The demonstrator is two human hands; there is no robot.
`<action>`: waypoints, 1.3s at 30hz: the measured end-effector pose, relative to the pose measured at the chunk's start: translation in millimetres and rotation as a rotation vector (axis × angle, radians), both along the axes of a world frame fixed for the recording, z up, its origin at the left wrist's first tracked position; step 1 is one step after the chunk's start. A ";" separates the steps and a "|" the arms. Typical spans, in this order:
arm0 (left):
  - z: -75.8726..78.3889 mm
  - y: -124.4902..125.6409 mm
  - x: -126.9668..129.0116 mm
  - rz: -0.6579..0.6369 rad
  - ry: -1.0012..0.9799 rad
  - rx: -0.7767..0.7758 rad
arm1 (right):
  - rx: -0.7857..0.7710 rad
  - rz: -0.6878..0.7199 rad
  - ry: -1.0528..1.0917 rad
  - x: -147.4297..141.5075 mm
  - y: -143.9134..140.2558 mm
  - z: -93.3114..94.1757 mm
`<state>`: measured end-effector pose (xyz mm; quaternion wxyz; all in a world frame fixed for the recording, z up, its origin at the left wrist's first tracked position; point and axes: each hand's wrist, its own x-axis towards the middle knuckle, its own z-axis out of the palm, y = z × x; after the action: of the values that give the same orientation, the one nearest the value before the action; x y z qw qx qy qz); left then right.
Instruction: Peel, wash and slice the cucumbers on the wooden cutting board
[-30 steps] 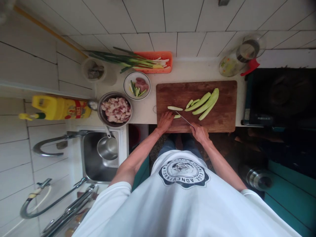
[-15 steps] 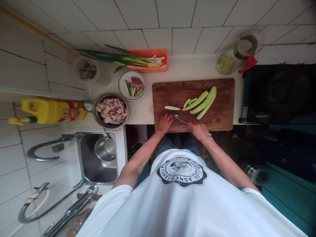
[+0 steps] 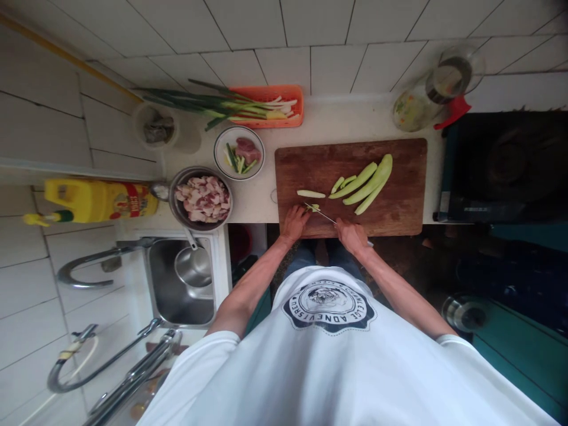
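My right hand is closed around the handle of a knife, whose thin blade slants up and left toward my left hand. Curled fingers of that left hand press a small pale green vegetable piece, mostly hidden, onto the brown cutting board. Small cut bits lie beside the blade. Just above them rests a single pale strip. Farther right on the board are long pale green vegetable pieces and a few shorter ones; their exact kind is unclear.
Left of the board stand a plate with meat and cut scallion, and a pot of chopped meat. An orange basket of scallions is behind. A glass jug and stove are right; the sink is lower left.
The knife and my right hand have shifted slightly left. More cut bits show beside the blade. My left hand stays near the same spot, and the whole view has moved a little.
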<state>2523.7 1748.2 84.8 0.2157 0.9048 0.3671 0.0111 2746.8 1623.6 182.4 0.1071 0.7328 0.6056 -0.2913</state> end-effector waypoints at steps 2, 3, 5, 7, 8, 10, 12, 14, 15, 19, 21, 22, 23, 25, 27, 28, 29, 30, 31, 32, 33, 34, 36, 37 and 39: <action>-1.1 0.5 -1.8 -0.002 -0.002 0.010 | -0.019 0.008 -0.011 -2.4 -4.0 3.3; -1.4 0.6 -2.3 -0.008 -0.001 0.018 | -0.022 0.010 -0.017 -3.6 -5.9 4.6; -1.4 0.8 -2.4 -0.019 0.004 0.029 | -0.020 0.009 -0.031 -5.7 -9.4 6.1; -0.7 1.1 -2.1 -0.023 0.003 0.026 | -0.027 0.007 -0.045 -7.0 -11.5 5.8; -0.2 1.3 -1.9 -0.024 0.000 0.020 | -0.032 0.008 -0.047 -7.5 -11.6 4.8; 0.5 2.0 -1.8 -0.030 -0.009 0.010 | -0.035 0.009 -0.042 -8.8 -9.1 1.0; 0.7 2.8 -2.1 -0.035 -0.012 0.003 | -0.035 0.002 -0.036 -11.0 -4.1 -4.5; 0.1 3.7 -3.2 -0.036 -0.019 -0.012 | -0.030 -0.012 -0.038 -13.6 0.5 -9.8; -0.5 4.2 -4.0 -0.034 -0.026 -0.019 | -0.030 -0.017 -0.038 -14.7 1.7 -11.8; -4.6 5.4 -8.5 -0.021 -0.053 -0.004 | -0.004 -0.027 -0.011 -17.4 -2.9 -11.3; -7.0 5.8 -10.6 -0.020 -0.066 0.018 | 0.003 -0.027 0.004 -18.3 -7.4 -6.9; -8.0 6.0 -11.5 -0.020 -0.071 0.026 | 0.001 -0.028 0.004 -18.9 -9.1 -4.4; -8.8 6.2 -12.1 -0.021 -0.075 0.032 | -0.008 -0.030 0.002 -19.4 -10.1 -1.9; -9.5 6.7 -13.0 -0.028 -0.075 0.039 | -0.032 -0.032 -0.008 -20.5 -10.3 2.3; -9.2 7.1 -13.5 -0.035 -0.074 0.041 | -0.054 -0.031 -0.015 -21.2 -9.1 5.1; -8.8 7.3 -13.6 -0.037 -0.077 0.039 | -0.059 -0.028 -0.015 -21.5 -8.5 5.9; -8.3 7.4 -13.8 -0.037 -0.082 0.036 | -0.061 -0.025 -0.016 -21.8 -8.1 6.4; -7.8 7.6 -13.9 -0.035 -0.088 0.032 | -0.063 -0.025 -0.018 -22.2 -7.8 6.5; -7.3 7.8 -14.1 -0.033 -0.094 0.028 | -0.063 -0.025 -0.021 -22.8 -7.7 6.3; -6.8 8.1 -14.2 -0.032 -0.101 0.024 | -0.063 -0.024 -0.023 -23.4 -7.6 5.7; -6.4 8.3 -14.4 -0.032 -0.107 0.021 | -0.064 -0.024 -0.025 -24.3 -7.2 4.6; -6.0 8.6 -14.4 -0.031 -0.114 0.018 | -0.066 -0.025 -0.028 -25.4 -6.5 3.2; -5.0 9.1 -14.2 -0.036 -0.127 0.010 | -0.073 -0.027 -0.029 -28.1 -3.5 -0.8; -4.6 9.3 -14.1 -0.038 -0.130 0.004 | -0.077 -0.030 -0.029 -29.7 -1.3 -3.2; -3.7 9.6 -13.9 -0.036 -0.127 -0.011 | -0.076 -0.043 -0.036 -33.0 3.4 -8.1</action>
<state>2509.8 1757.8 81.1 0.2437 0.9075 0.3364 0.0623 2713.8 1627.0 174.3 0.1394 0.7461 0.5761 -0.3033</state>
